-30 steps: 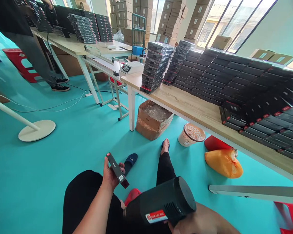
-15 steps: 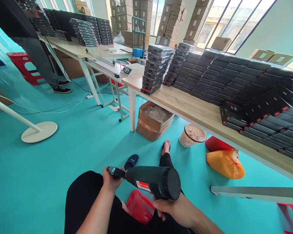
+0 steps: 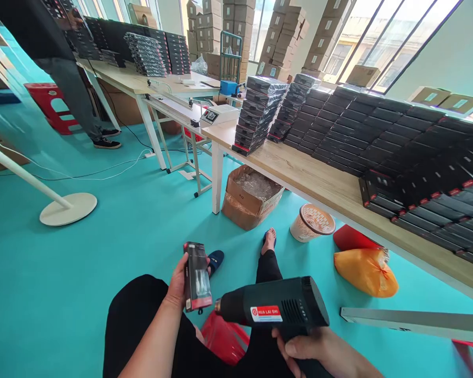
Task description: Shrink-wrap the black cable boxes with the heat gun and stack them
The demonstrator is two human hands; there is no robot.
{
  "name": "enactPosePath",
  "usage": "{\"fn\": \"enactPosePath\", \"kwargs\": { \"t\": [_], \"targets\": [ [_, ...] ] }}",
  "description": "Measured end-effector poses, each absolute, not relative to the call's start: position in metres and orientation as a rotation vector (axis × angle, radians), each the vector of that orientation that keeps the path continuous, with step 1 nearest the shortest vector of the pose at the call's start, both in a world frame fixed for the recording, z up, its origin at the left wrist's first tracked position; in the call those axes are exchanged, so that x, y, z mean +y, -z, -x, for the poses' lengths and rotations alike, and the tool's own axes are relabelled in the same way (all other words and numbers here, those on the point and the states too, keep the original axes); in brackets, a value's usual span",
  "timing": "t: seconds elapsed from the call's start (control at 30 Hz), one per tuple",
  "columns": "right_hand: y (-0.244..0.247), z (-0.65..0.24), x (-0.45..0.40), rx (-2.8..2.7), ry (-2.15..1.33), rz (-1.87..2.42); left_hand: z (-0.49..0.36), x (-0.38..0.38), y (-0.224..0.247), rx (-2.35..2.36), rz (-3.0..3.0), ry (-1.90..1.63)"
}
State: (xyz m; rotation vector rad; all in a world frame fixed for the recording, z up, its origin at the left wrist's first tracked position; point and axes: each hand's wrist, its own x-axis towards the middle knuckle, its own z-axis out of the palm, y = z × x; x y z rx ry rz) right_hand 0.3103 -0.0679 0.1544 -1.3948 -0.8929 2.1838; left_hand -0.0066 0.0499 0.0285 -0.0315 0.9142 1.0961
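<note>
My left hand (image 3: 177, 283) is closed around the side of a slim black and red box (image 3: 197, 277), held upright with its broad printed face turned towards me. In my right hand (image 3: 305, 349) is a dark heat gun (image 3: 271, 304) with a red and white label, my fingers wrapped round its handle. The gun lies level, and its metal nozzle points left at the lower right edge of the box, a small gap apart. Both are above my lap, over a red stool (image 3: 224, 336).
Stacked black boxes (image 3: 339, 131) cover much of the wooden table (image 3: 287, 157). Beneath it are a carton of plastic film (image 3: 244, 205), a waste basket (image 3: 305, 231) and an orange bag (image 3: 364, 273). A person (image 3: 69, 79) stands at the far left table. A white stand base (image 3: 69, 210) is left.
The box has turned from edge-on to showing its broad face. My right hand has drawn the heat gun back to the right, so its nozzle no longer overlaps the box.
</note>
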Motion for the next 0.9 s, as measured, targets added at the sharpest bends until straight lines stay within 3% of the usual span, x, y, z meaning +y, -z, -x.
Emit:
{"fn": "enactPosePath", "kwargs": {
  "t": [0.13, 0.27, 0.47, 0.63, 0.9],
  "targets": [
    [-0.158, -0.286, -0.045, -0.967, -2.09, 1.444, -0.008, 0.047, -0.014, 1.096, -0.055, -0.888],
    [-0.17, -0.254, -0.015, -1.058, -1.946, 1.38, -0.012, 0.045, -0.012, 1.097, -0.117, -0.901],
    [-0.19, -0.272, -0.002, -1.557, -2.368, 1.297, -0.003, 0.047, -0.016, 1.174, -0.11, -0.958],
    [-0.182, -0.283, 0.005, -1.149, -1.982, 1.441, -0.01, 0.049, -0.009, 1.222, -0.487, -1.144],
    [-0.171, -0.264, 0.024, -0.985, -1.881, 1.455, -0.009, 0.054, 0.008, 1.235, -0.72, -1.101]
  ]
}}
